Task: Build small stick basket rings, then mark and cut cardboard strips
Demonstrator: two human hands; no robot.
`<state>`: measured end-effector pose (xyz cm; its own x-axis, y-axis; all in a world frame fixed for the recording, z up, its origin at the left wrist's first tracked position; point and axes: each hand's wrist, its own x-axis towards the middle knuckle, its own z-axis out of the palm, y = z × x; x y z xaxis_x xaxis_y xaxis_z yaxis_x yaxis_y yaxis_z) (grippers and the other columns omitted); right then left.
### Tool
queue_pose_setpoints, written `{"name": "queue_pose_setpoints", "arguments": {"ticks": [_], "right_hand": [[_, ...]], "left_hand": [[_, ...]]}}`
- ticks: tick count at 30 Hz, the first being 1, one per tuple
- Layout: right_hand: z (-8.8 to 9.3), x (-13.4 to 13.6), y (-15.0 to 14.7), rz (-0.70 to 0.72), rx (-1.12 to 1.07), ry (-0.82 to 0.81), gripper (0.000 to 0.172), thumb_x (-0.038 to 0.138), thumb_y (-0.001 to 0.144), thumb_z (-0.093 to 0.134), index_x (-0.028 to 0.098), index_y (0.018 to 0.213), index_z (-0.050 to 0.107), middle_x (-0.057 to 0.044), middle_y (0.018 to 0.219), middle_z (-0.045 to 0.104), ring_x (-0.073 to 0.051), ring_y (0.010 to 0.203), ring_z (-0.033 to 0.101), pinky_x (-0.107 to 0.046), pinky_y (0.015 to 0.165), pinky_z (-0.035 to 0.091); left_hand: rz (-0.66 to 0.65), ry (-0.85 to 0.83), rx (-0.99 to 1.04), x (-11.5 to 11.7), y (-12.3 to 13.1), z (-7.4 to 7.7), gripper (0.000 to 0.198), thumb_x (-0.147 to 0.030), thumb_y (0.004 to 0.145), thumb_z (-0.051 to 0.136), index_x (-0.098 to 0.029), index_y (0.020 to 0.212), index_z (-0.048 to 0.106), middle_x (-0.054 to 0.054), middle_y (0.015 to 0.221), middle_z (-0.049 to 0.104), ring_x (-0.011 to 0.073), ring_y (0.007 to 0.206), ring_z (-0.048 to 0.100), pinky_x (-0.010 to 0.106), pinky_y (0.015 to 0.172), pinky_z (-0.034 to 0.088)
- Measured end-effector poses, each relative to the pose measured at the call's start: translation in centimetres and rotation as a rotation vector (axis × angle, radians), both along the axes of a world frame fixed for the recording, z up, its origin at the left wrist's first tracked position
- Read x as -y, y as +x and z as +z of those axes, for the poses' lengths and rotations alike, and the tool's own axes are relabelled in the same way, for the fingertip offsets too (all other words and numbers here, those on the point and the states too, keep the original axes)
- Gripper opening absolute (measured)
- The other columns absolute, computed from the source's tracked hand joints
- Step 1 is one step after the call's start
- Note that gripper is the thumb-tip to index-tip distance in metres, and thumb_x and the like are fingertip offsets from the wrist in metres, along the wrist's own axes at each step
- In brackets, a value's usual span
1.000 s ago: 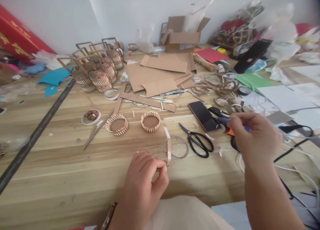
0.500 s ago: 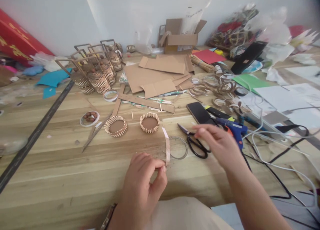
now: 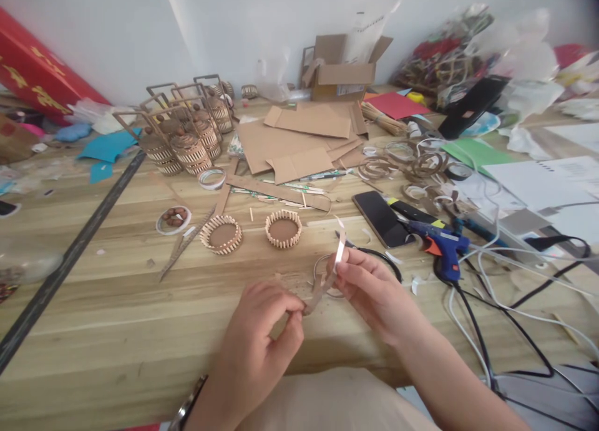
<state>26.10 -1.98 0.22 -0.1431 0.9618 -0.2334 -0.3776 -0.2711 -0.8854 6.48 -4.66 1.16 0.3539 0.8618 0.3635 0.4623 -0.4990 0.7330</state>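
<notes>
Head view: lower centre, the left hand (image 3: 262, 331) and right hand (image 3: 377, 294) each pinch one thin brown strip (image 3: 322, 291), thumbs against fingers; blue glue gun (image 3: 445, 245) lies centre right

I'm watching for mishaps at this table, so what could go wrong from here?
The thin strip, pinched by the left hand and the right hand, might crease or tear if pulled hard. The scissors lie partly hidden behind the right hand, so a careless move could bump them. The cords by the blue glue gun loop loosely near the right forearm and might snag it.
</notes>
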Motion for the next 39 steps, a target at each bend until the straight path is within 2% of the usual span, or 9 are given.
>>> {"name": "queue_pose_setpoints", "arguments": {"ticks": [4,6,10,13,16,19,21,31,39], "right_hand": [[0.3,0.5,-0.5,-0.031,-0.004,0.037,0.034,0.045,0.071,0.084,0.021,0.064,0.061,0.006,0.057,0.047,-0.010,0.056,0.036,-0.024,0.056,0.034],[0.5,0.8,-0.9,-0.014,-0.009,0.077,0.032,0.043,0.073,0.083,0.021,0.065,0.061,0.005,0.059,0.051,-0.010,0.058,0.041,-0.024,0.058,0.036],[0.9,1.3,-1.4,0.045,0.055,0.229,0.027,0.042,0.081,0.076,0.022,0.068,0.064,0.002,0.069,0.063,-0.013,0.064,0.053,-0.026,0.063,0.045],[1.0,1.6,-1.2,0.006,0.310,0.385,0.024,0.040,0.086,0.070,0.022,0.071,0.064,0.001,0.067,0.065,-0.014,0.062,0.057,-0.027,0.060,0.047],[1.2,2.0,-0.9,-0.175,0.702,0.673,0.016,0.027,0.087,0.069,0.023,0.073,0.063,0.002,0.063,0.063,-0.013,0.057,0.056,-0.026,0.055,0.045],[1.4,2.4,-0.9,-0.293,0.993,0.992,0.011,0.012,0.086,0.066,0.023,0.083,0.064,0.001,0.071,0.068,-0.013,0.062,0.061,-0.028,0.060,0.047],[1.6,2.6,-1.1,-0.314,1.101,1.096,0.015,0.008,0.087,0.063,0.022,0.092,0.065,0.000,0.076,0.070,-0.014,0.066,0.064,-0.030,0.063,0.047],[1.7,2.9,-1.5,-0.271,1.196,1.073,0.014,0.008,0.090,0.060,0.022,0.090,0.064,0.000,0.076,0.068,-0.014,0.068,0.064,-0.031,0.068,0.045],[1.7,2.9,-1.2,-0.188,1.191,1.057,0.016,0.008,0.091,0.056,0.023,0.089,0.062,0.000,0.075,0.068,-0.015,0.067,0.063,-0.032,0.066,0.046]], "left_hand": [[0.062,-0.031,0.031,-0.3,-0.3,0.4,0.029,-0.013,0.098,0.044,-0.025,0.111,0.067,0.000,0.108,0.072,0.0126,0.102,0.066,0.023,0.088,0.050],[0.089,-0.003,0.047,-0.4,0.1,0.8,0.026,-0.016,0.097,0.048,-0.024,0.115,0.066,0.002,0.115,0.071,0.0149,0.109,0.064,0.026,0.093,0.050],[0.104,0.061,0.069,-0.7,1.3,1.5,0.018,-0.016,0.091,0.058,-0.025,0.100,0.070,-0.001,0.098,0.074,0.0164,0.106,0.064,0.027,0.091,0.052],[0.129,0.068,0.074,-1.0,1.7,1.6,0.017,-0.013,0.088,0.058,-0.024,0.086,0.070,-0.003,0.083,0.073,0.0161,0.099,0.065,0.025,0.085,0.053],[0.165,0.062,0.064,-1.2,1.7,1.4,0.017,-0.012,0.086,0.057,-0.023,0.079,0.068,-0.002,0.078,0.071,0.0167,0.096,0.065,0.025,0.082,0.053],[0.198,0.079,0.048,-1.3,1.8,1.0,0.018,-0.011,0.084,0.056,-0.023,0.077,0.066,-0.001,0.077,0.070,0.0173,0.095,0.065,0.026,0.081,0.053],[0.212,0.120,0.038,-1.2,2.0,0.9,0.018,-0.010,0.085,0.056,-0.023,0.077,0.065,-0.002,0.076,0.069,0.0179,0.094,0.065,0.028,0.082,0.052],[0.172,0.300,-0.059,-0.5,2.2,0.9,0.016,-0.009,0.091,0.059,-0.023,0.084,0.061,-0.002,0.075,0.069,0.0237,0.101,0.062,0.041,0.093,0.044],[0.169,0.340,-0.113,-0.2,2.3,1.1,0.016,-0.010,0.090,0.059,-0.024,0.083,0.064,-0.002,0.073,0.070,0.0235,0.098,0.064,0.041,0.091,0.044]]}}
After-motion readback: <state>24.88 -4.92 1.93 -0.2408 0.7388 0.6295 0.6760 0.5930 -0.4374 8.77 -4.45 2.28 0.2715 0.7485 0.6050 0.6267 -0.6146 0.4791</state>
